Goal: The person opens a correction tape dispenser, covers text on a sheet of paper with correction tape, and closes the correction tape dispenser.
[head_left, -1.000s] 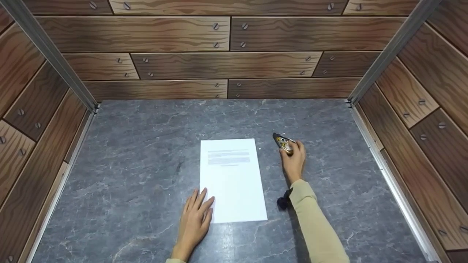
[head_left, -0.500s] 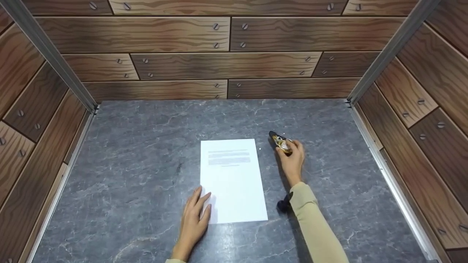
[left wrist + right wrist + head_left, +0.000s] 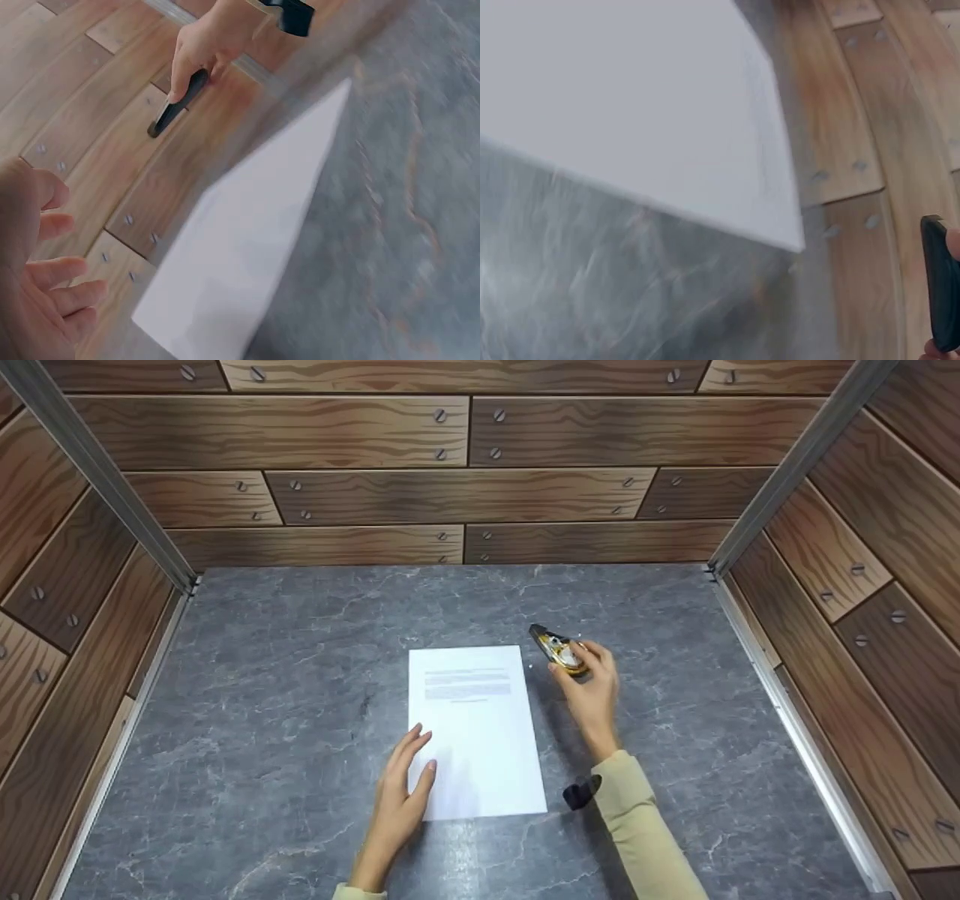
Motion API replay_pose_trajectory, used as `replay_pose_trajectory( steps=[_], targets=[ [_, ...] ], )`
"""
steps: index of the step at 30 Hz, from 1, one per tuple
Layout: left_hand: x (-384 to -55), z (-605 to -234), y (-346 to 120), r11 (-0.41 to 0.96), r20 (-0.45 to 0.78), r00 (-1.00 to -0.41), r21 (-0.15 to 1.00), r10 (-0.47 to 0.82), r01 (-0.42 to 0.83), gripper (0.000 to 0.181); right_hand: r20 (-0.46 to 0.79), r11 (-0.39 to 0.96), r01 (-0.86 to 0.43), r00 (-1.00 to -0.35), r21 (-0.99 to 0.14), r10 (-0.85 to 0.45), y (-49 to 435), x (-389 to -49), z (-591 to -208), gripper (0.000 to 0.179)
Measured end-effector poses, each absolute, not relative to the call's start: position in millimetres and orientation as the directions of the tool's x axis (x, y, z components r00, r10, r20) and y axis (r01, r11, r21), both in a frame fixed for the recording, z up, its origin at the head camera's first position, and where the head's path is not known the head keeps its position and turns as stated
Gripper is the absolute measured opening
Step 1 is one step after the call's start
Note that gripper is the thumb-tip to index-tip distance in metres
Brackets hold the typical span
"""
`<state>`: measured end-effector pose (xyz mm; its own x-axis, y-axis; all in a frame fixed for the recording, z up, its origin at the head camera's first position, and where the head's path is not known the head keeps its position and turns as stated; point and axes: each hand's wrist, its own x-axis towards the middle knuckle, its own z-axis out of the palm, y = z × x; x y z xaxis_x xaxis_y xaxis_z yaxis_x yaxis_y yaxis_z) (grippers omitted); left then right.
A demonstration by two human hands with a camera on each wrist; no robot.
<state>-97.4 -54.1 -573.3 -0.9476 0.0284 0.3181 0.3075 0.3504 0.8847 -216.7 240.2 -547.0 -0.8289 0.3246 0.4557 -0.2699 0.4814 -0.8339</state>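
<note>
A small tapered plastic tool with a black tip and a clear, yellow-and-white body [image 3: 559, 651] is pinched between the thumb and fingers of the right hand [image 3: 596, 694]; it is held raised above the grey, pale-veined marbled tabletop [image 3: 262, 697], just to the right of the far right corner of a white rectangular paper sheet [image 3: 484, 757], its black tip directed toward the far left; the sheet is laid flat near the middle of the tabletop, with pale grey printed lines [image 3: 468, 684] borne on its far half.

The left hand [image 3: 400, 795] is held over the near left edge of the sheet, with nothing gripped; its fingers are loosely extended and its thumb is spread wide from them; in the left wrist view its fingertips are seen apart from the sheet.

The right forearm is covered by a beige fabric sleeve [image 3: 649, 829]; a small black rounded device [image 3: 582, 793] is seen at its cuff; the tabletop is bounded on the far side by a brown wood-patterned wall [image 3: 375, 495].
</note>
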Motion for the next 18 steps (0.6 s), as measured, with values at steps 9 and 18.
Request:
replay_pose_trajectory(
  steps=[9, 18],
  targets=[
    [-100, -555, -38, 0.158, 0.28, -0.96, 0.947, 0.015, 0.279, 0.043, 0.529, 0.479, -0.366, -0.806, -0.798, 0.266, 214, -183, -521, 0.046],
    [-106, -541, -28, 0.048, 0.246, -0.968, 0.967, 0.046, 0.248, 0.052, 0.551, 0.414, -0.446, -0.815, -0.793, 0.178, 178, -132, -481, 0.045]
  ],
)
